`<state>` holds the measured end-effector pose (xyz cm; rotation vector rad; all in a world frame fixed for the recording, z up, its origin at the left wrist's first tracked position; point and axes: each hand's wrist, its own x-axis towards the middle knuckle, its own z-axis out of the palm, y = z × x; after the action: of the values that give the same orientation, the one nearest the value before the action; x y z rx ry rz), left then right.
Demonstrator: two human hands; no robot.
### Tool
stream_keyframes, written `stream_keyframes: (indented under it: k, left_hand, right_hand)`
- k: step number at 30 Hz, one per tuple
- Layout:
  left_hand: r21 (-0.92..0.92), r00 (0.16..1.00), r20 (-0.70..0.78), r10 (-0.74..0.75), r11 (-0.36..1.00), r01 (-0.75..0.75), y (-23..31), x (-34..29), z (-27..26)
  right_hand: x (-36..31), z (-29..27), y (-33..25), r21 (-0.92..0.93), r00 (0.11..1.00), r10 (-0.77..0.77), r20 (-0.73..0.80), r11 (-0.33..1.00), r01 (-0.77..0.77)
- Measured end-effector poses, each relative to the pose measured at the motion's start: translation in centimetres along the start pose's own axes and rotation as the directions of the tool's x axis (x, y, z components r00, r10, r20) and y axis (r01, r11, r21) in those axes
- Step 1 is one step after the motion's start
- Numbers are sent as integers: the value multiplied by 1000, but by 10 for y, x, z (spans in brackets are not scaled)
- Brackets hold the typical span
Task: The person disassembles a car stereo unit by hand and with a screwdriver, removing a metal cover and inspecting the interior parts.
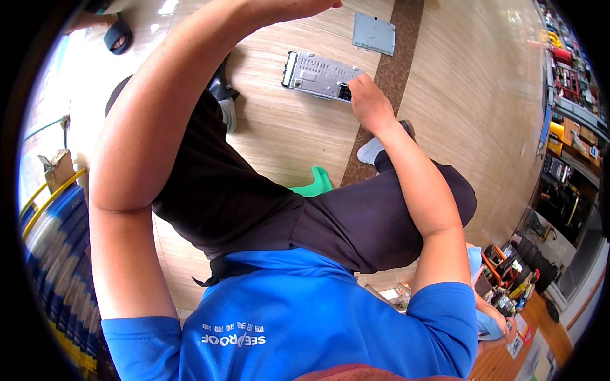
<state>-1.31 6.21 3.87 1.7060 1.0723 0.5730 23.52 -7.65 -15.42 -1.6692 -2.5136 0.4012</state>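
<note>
A silver metal electronic unit, which looks like a car stereo (314,76), lies on the tiled floor in front of me. Its left end has a dark edge, and a black socket block shows near its right end. My right hand (372,105) is closed at that right end, fingers curled against the unit's corner; the fingertips are partly hidden. Beyond the unit, a flat grey metal plate (374,34) rests on the floor, apart from it. My left hand (302,6) reaches past the unit at the top edge; the picture cuts off most of its fingers.
Beneath me is a green plastic seat (314,184). Blue-and-white stacked packs (60,254) stand at left. Another person's slippered foot (117,37) is at upper left. Loaded shelves line the right. At lower right, another person's hand (499,330) is near a wooden bench (546,327).
</note>
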Motion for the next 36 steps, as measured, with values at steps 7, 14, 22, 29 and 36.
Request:
stream_keyframes:
  k: [7, 14, 22, 29, 36]
  left_hand:
    - [8, 1000, -6, 8, 1000, -8, 1, -4, -1]
    - [67, 998, -24, 50, 997, -48, 12, -14, -2]
    - [63, 977, -87, 193, 980, -188, -12, 1, 9]
    - [60, 981, -81, 175, 984, -171, -11, 0, 5]
    - [32, 970, -77, 230, 973, -229, -13, -1, 7]
  right_hand:
    - [4, -6, -9, -79, 985, 107, 133, 992, -97]
    - [1, -8, -7, -5, 995, 59, 82, 998, -59]
    - [2, -4, 1, 37, 994, -81, 79, 996, 78]
    - [7, -1, 0, 102, 987, -159, 37, 983, 155]
    - [4, -3, -1, 103, 999, 52, -8, 993, -51]
